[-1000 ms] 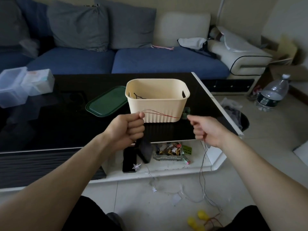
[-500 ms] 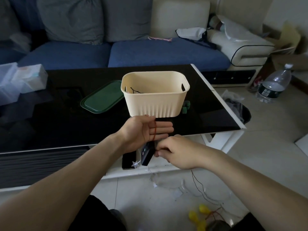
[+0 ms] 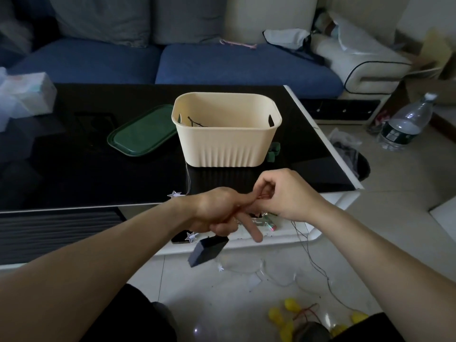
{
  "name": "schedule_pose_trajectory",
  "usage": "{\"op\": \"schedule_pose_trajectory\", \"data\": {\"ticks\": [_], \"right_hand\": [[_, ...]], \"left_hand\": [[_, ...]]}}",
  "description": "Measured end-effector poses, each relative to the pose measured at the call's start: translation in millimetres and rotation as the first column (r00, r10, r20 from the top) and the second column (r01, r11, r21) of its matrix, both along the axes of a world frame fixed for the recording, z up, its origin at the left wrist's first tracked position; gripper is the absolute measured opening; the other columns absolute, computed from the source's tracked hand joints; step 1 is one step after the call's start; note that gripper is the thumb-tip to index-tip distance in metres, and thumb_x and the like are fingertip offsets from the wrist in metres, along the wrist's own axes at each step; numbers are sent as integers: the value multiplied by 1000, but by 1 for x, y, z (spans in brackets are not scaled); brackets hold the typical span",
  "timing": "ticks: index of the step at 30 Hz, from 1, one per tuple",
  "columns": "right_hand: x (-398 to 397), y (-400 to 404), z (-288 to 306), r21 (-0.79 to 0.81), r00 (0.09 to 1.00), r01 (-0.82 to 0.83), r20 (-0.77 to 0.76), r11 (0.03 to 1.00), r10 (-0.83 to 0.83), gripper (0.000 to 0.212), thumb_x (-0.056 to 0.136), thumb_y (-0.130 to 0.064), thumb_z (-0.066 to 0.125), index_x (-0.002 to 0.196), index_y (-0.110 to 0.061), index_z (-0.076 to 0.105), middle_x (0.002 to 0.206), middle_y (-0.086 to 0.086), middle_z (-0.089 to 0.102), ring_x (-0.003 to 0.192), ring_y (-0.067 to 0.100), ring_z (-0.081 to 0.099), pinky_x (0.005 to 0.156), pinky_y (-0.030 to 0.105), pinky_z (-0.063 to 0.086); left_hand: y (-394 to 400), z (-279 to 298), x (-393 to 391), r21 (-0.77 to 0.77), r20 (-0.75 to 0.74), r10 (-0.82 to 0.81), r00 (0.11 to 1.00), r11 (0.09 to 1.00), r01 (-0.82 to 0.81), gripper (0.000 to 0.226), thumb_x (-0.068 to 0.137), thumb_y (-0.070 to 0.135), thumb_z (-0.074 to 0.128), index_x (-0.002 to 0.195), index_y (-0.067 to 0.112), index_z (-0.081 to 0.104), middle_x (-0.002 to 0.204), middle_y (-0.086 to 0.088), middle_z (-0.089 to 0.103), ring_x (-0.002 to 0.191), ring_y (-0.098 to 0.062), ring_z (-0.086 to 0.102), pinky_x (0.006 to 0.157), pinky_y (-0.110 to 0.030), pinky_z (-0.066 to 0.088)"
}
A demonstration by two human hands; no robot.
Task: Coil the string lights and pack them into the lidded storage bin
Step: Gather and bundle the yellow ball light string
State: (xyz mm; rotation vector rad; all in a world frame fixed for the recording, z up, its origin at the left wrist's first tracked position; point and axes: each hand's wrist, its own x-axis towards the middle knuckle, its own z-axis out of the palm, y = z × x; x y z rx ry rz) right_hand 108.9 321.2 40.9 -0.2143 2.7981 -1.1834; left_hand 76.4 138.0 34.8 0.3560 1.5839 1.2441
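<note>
Nearest you, loose wire [image 3: 312, 261] and yellow bulbs [image 3: 283, 317] trailed over the floor, so coiling looked only partly done. Above them your left hand [image 3: 217, 213] was curled round the gathered loops, one finger sticking out, a black battery box [image 3: 207, 250] dangling beneath. Your right hand [image 3: 283, 193] pinched the wire against it, apparently mid-wrap. Next you'd need slack drawn up from the floor. Beyond stood the open bin [image 3: 227, 134], its green lid [image 3: 143, 132] beside it.
</note>
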Motion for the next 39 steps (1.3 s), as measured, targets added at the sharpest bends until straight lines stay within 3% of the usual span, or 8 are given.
{"op": "schedule_pose_trajectory", "data": {"ticks": [3,5,10,15,18,27,35,39], "right_hand": [[-3,13,-5,-98,979,-121,154,988,136,28,82,-23,83,107,-21,73,87,-4,73,69,0,65,69,21,51],[-2,16,-6,-140,955,-179,215,974,206,21,94,-21,70,114,-17,72,86,-11,74,71,4,66,67,21,51],[-1,15,-4,-267,947,-116,262,957,188,24,102,-26,56,103,-12,76,80,-7,74,61,12,52,58,21,43],[-3,13,0,-427,957,35,275,904,93,20,96,-7,62,104,7,74,65,-2,70,47,-1,56,50,8,41],[-4,12,4,-501,958,84,277,861,67,20,93,2,63,110,10,70,59,-4,69,44,-1,57,47,7,41],[-12,8,-6,-408,999,43,7,912,-44,21,99,-13,60,102,1,76,70,-2,69,53,-3,60,57,8,43],[-18,-3,-15,-484,991,103,-23,869,-130,21,101,-26,59,88,-26,75,85,9,76,84,20,75,76,37,60],[-15,-2,-17,-449,997,69,-1,891,-77,33,99,-39,56,86,-12,72,69,6,69,67,19,68,67,36,54]], "left_hand": [[3,0,3,-12,-34,-22,999,1000,21,66,107,35,26,70,9,74,42,-5,56,27,-8,22,42,-26,12],[3,1,2,21,-68,8,998,1000,-7,74,106,31,30,39,12,54,30,-1,34,28,-11,20,40,-24,13],[2,-1,-7,86,-32,87,996,993,-83,81,107,34,30,31,15,45,29,3,27,27,-8,20,36,-19,15],[4,3,-11,83,-18,108,994,991,-106,74,107,35,30,43,10,59,31,4,27,28,-8,20,41,-25,11],[2,2,-14,110,98,149,984,981,-159,54,104,40,36,55,17,40,35,3,25,29,-9,19,39,-24,10],[4,6,-9,359,265,309,913,848,-391,37,101,30,29,72,14,44,47,1,43,34,-13,32,46,-28,21],[20,11,0,535,307,380,873,690,-488,47,103,21,22,98,-5,61,77,-14,71,77,-29,70,83,-36,55],[19,13,0,481,323,389,863,717,-504,38,105,23,23,87,6,52,67,-6,66,39,-15,48,50,-27,46]]}}
